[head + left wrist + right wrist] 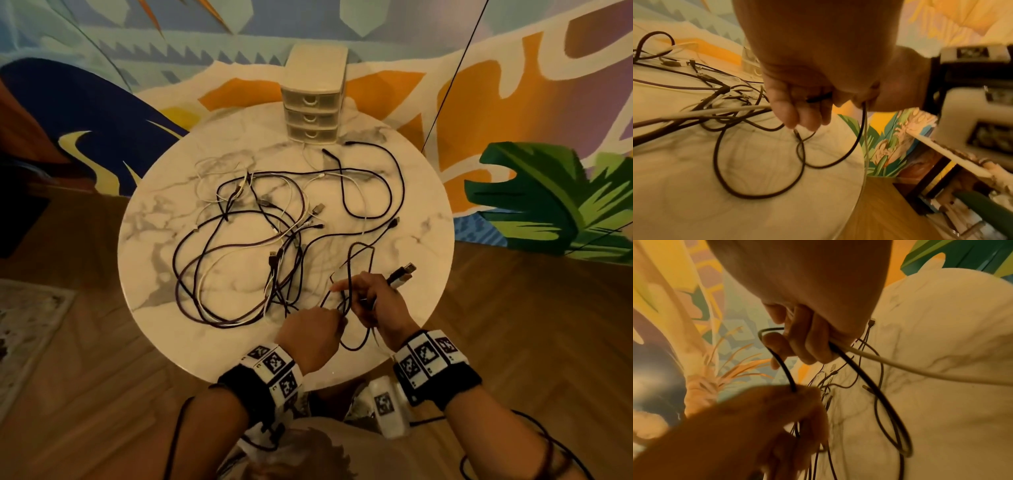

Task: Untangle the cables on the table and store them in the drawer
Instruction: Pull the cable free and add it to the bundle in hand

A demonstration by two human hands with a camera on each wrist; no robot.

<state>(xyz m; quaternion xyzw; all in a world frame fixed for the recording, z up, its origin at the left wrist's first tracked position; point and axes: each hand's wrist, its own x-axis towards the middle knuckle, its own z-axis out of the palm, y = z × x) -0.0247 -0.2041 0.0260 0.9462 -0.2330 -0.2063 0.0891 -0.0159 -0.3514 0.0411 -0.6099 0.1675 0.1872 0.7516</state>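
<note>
Round marble table (421, 219) seen from above. A tangle of dark and white cables (239, 253) lies across its middle; a closed three-drawer organizer (313, 99) stands at the far edge. At the near edge, the left hand (313, 337) pinches a dark cable (356, 263) in curled fingers, while the right hand (375, 298) grips the same dark cable and a white cable (920, 371), their USB plugs (404, 272) protruding beyond the fist.
</note>
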